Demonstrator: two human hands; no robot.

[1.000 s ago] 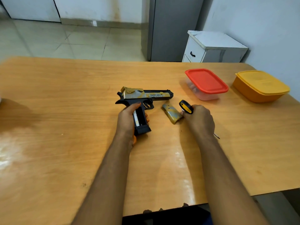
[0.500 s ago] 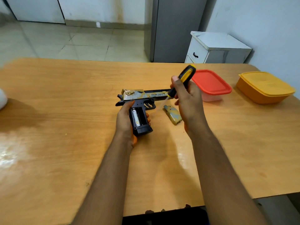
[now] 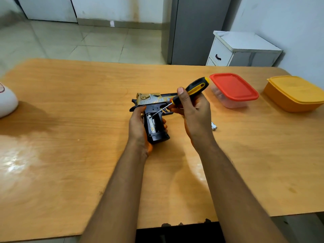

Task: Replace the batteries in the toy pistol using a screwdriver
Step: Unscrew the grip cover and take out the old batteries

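Note:
The black and gold toy pistol (image 3: 152, 99) lies on its side on the wooden table (image 3: 70, 120). My left hand (image 3: 138, 123) grips its black handle, whose battery compartment is uncovered with a battery (image 3: 152, 123) showing inside. My right hand (image 3: 191, 109) holds a black and yellow screwdriver (image 3: 194, 88), slanted down to the left, with its tip at the top end of that battery. A loose battery (image 3: 214, 126) peeks out on the table just right of my right wrist. The gold compartment cover is hidden behind my right hand.
A clear box with a red lid (image 3: 234, 89) and an orange lidded box (image 3: 294, 92) stand at the right of the table. A white object (image 3: 7, 102) sits at the left edge. A white cabinet (image 3: 243, 50) stands beyond the table.
My right hand picked the screwdriver up off the table, turned it and brought its tip down into the open battery compartment. My left hand kept its hold on the pistol's handle.

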